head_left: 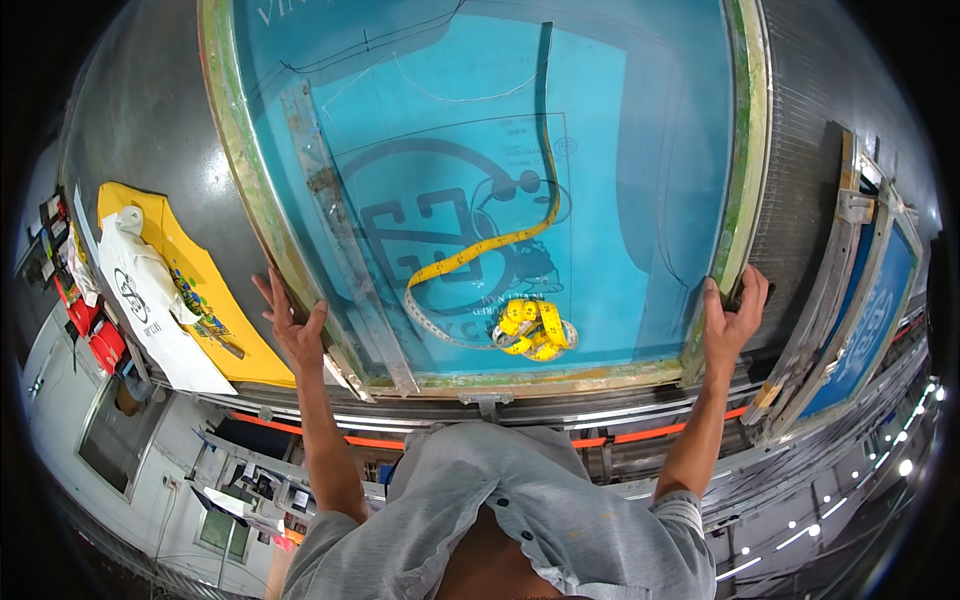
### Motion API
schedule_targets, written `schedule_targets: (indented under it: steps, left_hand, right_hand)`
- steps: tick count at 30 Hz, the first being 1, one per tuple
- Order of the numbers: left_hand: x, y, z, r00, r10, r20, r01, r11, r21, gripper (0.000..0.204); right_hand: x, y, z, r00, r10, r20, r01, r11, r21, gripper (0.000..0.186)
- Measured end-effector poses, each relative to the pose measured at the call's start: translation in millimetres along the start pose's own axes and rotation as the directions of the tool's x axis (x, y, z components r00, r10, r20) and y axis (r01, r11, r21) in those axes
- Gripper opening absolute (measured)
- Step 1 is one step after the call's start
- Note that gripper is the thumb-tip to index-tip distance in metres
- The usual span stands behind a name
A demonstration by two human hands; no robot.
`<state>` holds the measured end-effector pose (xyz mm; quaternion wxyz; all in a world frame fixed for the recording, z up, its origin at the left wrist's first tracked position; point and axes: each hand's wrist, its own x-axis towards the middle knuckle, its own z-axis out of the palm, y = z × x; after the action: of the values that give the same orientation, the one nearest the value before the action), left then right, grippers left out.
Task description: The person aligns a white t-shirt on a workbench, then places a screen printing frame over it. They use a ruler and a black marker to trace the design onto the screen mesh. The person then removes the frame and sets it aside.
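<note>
We look down on a person (490,480) in grey, standing close against the near edge of a bench (180,130), both hands at the sides of a large blue screen frame (747,170). The left hand (297,330) straddles the frame's left rim by its near corner, fingers spread outward over the bench, thumb toward the mesh. Opposite, the right hand (735,310) holds the right rim by its near corner, fingers curled at the outer edge and pinching it against the thumb. Between them a yellow tape measure (537,327) lies on the mesh, its bunched coil toward the near rim and its loose end running far, well inside both side rims. A long straight bar (352,260) slants along the mesh's left; whether above or below it, we cannot tell. At left, bench stretches beyond a yellow shirt (205,265) and a white shirt (155,300); the yellow one's near corner comes just beside the left forearm. At right, we see a strip of bench between rim and stacked frames (815,300); nearest, only a narrow gap parts frame and torso.
</note>
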<state>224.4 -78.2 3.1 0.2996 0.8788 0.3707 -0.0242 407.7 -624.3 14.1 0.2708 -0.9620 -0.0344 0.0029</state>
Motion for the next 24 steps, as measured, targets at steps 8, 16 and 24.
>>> schedule_targets:
  steps: [8, 16, 24]
  left_hand:
    - [-2.9, -1.6, -4.2, 1.000, 0.004, 0.009, -0.004, 1.000, -0.008, 0.098]
    - [-1.7, 0.4, -2.1, 1.000, 0.017, 0.025, -0.017, 1.000, -0.008, 0.099]
    - [-2.7, 0.8, -0.4, 1.000, 0.021, 0.005, -0.021, 0.999, -0.046, 0.098]
  right_hand:
    - [0.9, -1.1, 0.7, 0.999, 0.043, 0.020, -0.043, 0.999, 0.011, 0.046]
    - [-3.6, 8.3, 0.1, 0.999, 0.000, 0.043, -0.001, 1.000, 0.013, 0.038]
    - [-2.7, 8.9, 2.2, 0.999, -0.021, 0.029, 0.022, 0.999, -0.028, 0.038]
